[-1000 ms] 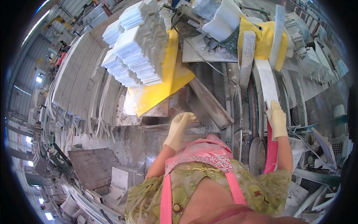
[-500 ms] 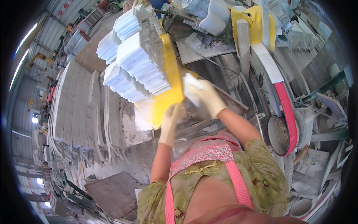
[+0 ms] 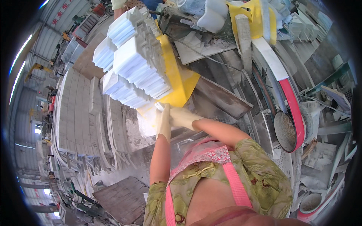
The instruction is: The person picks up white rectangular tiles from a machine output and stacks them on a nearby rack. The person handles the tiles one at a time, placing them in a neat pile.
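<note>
Both of my hands wear cream gloves and meet in front of my apron. My left hand [image 3: 163, 122] is closed on a small white stone piece [image 3: 160, 107], whose end sticks out above the fingers. Pressed against it from the right, my right hand [image 3: 183, 117] is also closed on the piece, its fingertips partly hidden behind the left hand. Just beyond stands a stack of white stone mouldings [image 3: 139, 62] with stepped edges. A yellow sheet [image 3: 184, 90] lies beside and under the stack.
At right a pink-red belt [image 3: 296, 113] runs round a grey wheel [image 3: 284, 132]. Long stone strips [image 3: 75, 113] are piled at left. A wooden post [image 3: 244, 41] stands near the yellow cloth [image 3: 269, 24]. A co-worker's gloved hand [image 3: 118, 3] shows behind the stack.
My right hand has moved left and nearer with the white piece and now meets my left hand. The yellow sheet's right corner has come into view. A co-worker's gloved hand now shows at the top.
</note>
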`<state>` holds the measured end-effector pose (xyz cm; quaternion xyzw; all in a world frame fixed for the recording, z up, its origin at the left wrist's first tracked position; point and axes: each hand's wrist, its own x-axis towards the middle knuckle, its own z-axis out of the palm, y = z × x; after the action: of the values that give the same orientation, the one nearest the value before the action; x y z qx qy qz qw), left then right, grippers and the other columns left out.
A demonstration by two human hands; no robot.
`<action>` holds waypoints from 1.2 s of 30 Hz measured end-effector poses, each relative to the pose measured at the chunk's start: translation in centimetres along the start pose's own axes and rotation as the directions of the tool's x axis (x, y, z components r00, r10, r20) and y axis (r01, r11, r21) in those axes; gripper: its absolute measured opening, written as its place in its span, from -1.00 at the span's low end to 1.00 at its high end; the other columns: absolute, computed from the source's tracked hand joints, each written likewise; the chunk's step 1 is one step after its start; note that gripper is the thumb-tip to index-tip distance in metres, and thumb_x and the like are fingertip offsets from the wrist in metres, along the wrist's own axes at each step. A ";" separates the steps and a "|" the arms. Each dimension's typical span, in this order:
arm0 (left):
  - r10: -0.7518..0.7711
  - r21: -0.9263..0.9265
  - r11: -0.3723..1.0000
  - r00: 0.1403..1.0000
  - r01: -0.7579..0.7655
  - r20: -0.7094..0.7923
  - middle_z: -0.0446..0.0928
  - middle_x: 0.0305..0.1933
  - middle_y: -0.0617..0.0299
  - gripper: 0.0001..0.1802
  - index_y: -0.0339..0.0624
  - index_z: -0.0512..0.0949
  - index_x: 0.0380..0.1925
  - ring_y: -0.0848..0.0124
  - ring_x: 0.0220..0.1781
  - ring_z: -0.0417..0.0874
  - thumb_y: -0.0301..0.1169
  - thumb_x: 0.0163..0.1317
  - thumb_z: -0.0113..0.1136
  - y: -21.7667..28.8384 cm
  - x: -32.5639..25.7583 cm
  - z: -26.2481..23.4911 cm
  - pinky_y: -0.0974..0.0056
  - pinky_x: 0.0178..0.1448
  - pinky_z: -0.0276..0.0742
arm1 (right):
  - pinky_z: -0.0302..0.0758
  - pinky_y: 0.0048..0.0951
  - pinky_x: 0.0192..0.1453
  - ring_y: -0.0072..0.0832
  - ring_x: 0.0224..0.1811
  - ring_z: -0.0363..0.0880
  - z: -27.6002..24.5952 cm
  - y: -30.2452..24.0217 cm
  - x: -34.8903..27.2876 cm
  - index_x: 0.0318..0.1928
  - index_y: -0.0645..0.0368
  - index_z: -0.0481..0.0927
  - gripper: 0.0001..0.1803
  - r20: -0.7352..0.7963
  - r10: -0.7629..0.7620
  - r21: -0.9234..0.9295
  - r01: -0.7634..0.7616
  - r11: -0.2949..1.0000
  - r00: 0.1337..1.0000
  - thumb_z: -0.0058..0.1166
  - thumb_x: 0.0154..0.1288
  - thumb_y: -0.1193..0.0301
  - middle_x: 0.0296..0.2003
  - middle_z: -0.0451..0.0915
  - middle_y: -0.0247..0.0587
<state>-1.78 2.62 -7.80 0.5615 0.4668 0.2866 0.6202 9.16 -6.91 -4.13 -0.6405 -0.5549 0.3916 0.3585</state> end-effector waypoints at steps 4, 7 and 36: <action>0.028 0.123 0.992 0.982 -0.005 -0.186 0.60 -0.05 0.02 -0.58 -0.30 0.42 0.15 0.21 -0.14 0.71 -0.38 0.34 0.20 -1.0 1.3 0.5 0.16 -0.15 0.69 | 0.53 -0.11 0.14 -0.05 0.11 0.57 -4.6 4.8 -5.1 0.10 0.05 0.66 -0.63 -0.291 -0.483 -0.257 0.419 0.871 0.826 0.04 0.39 0.21 0.02 0.69 -0.01; 0.036 0.167 0.986 0.984 -0.006 -0.176 0.61 -0.03 -0.01 -0.57 -0.29 0.40 0.18 0.16 -0.10 0.73 -0.45 0.33 0.16 -1.9 2.5 0.1 0.09 -0.14 0.73 | 0.52 -0.15 0.09 -0.11 -0.01 0.56 -11.4 10.4 -8.2 0.10 -0.03 0.69 -0.64 -0.294 -0.285 -0.374 0.164 0.913 0.912 0.08 0.39 0.18 0.02 0.64 -0.02; -0.010 0.226 0.971 0.962 0.075 -0.273 0.56 0.12 0.00 -0.45 -0.33 0.33 0.31 0.14 0.04 0.67 -0.42 0.37 0.18 1.2 -0.1 0.5 0.10 0.07 0.66 | -0.13 0.33 0.58 -0.23 0.62 -0.01 -43.2 31.5 -8.8 0.51 -0.08 0.24 -0.23 -0.810 0.092 -0.441 -0.704 0.557 0.580 0.00 0.41 -0.12 0.52 0.18 -0.19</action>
<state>-1.13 2.57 -6.67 0.5762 0.5895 0.2900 0.4863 60.90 -20.75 -12.47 -0.9410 -0.2987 -0.0663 0.1447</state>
